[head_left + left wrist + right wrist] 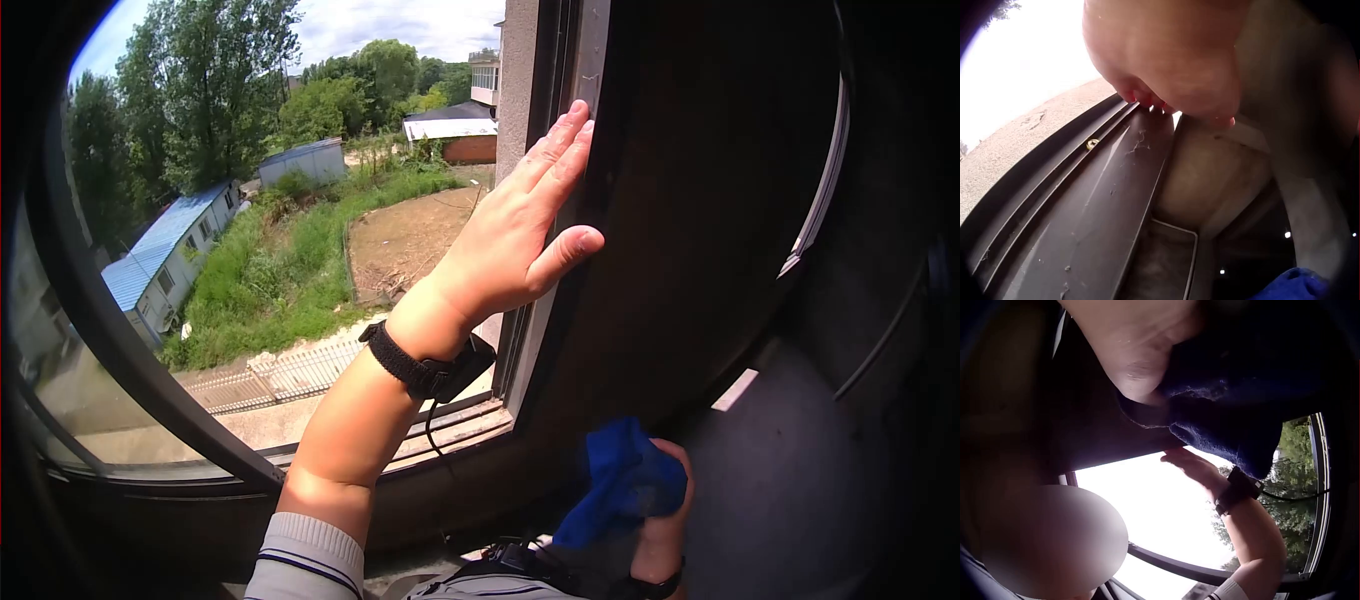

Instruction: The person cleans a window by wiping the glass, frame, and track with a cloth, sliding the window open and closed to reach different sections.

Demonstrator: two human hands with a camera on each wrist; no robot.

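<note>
My left hand (515, 215) reaches up to the side of the window frame (530, 370), its fingers straight and the thumb held apart. In the left wrist view the fingertips lie right at the dark frame profile (1104, 200), which has grooves and scuff marks along it. Lower down, my right hand (677, 475) grips a blue cloth (608, 475) that hangs in loose folds. The right wrist view has this cloth (1229, 440) bunched below the thumb side of the hand, dark in the shade; the other fingers are hidden there.
A curved dark window bar (110, 330) crosses on the left. Beyond the opening lie a pale fence (270, 385), grass and blue-roofed sheds (165, 255). Dark wall stands right of the frame. A thin cable (435, 440) hangs from the left wrist strap.
</note>
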